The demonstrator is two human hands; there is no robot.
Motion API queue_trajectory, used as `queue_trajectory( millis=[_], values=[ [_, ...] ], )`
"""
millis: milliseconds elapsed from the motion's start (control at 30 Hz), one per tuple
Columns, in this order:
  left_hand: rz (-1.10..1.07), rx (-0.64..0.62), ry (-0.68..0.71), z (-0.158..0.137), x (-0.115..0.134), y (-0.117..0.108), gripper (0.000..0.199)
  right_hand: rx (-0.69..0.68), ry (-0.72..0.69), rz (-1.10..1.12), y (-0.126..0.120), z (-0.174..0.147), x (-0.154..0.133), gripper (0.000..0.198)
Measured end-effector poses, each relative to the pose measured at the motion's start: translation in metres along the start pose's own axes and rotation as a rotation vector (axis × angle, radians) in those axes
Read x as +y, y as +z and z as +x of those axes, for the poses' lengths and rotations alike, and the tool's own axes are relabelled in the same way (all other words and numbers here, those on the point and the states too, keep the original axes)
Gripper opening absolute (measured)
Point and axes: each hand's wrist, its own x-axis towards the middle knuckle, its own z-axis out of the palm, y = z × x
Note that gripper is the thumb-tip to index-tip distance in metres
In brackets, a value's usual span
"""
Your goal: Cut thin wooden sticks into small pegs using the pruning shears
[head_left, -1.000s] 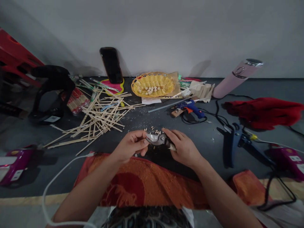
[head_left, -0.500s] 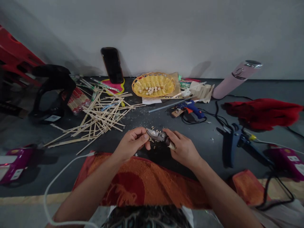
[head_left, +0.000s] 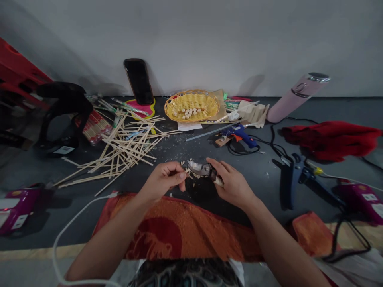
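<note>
My right hand (head_left: 235,181) is wrapped round the handles of a pair of pruning shears (head_left: 203,169), whose blades point left. Just left of the blade tips, my left hand (head_left: 166,179) is closed in a pinch. Pale bits show by its fingertips, but whether one is held between them I cannot make out. Short cut pieces of wooden stick (head_left: 194,175) lie on the dark table beneath the blades. Farther left spreads a loose heap of thin wooden sticks (head_left: 125,147). A yellow woven basket (head_left: 191,95) at the back holds several small pale clusters.
A phone (head_left: 139,81) leans on the wall. Right of centre lies a blue glue gun (head_left: 242,133) with its cable. Beyond are a pink flask (head_left: 296,97), red cloth (head_left: 335,137) and blue-handled cutters (head_left: 291,179). An orange towel (head_left: 203,227) covers the front edge.
My left fingers have drawn slightly down and away from the shears' blade tips, leaving a small gap. The shears stay in my right hand. The whole view has shifted a little.
</note>
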Motion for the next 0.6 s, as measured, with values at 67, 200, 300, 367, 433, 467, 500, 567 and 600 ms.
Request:
queue_trajectory(
  millis=[67,200,300,367,433,467,500,567,600],
  values=[
    [-0.050,-0.056,-0.064,0.000,0.001,-0.003,0.028,-0.001,-0.015,0.003,0.000,0.000,0.000,0.069],
    [-0.089,-0.080,-0.112,0.000,0.002,-0.006,0.031,0.014,-0.029,-0.024,0.000,-0.001,-0.002,0.062],
    [-0.068,-0.048,-0.116,0.000,0.002,-0.004,0.030,0.009,-0.005,-0.066,0.001,-0.002,-0.004,0.056],
    [0.001,0.000,-0.079,0.001,0.001,-0.001,0.029,0.003,0.012,-0.073,0.001,-0.002,-0.005,0.055],
    [0.134,0.076,0.006,0.001,0.000,0.002,0.027,-0.002,0.025,-0.074,0.001,-0.001,-0.003,0.056],
    [0.211,0.116,0.053,0.001,-0.001,0.003,0.027,-0.002,0.027,-0.075,0.001,-0.001,-0.002,0.056],
    [0.279,0.149,0.094,0.001,-0.002,0.004,0.027,0.002,0.026,-0.077,0.001,0.000,-0.001,0.056],
    [0.347,0.159,0.128,0.001,-0.002,0.004,0.028,0.010,0.012,-0.073,0.002,0.001,0.002,0.059],
    [0.333,0.140,0.116,0.001,-0.002,0.004,0.029,0.012,0.003,-0.068,0.002,0.001,0.004,0.060]
  ],
)
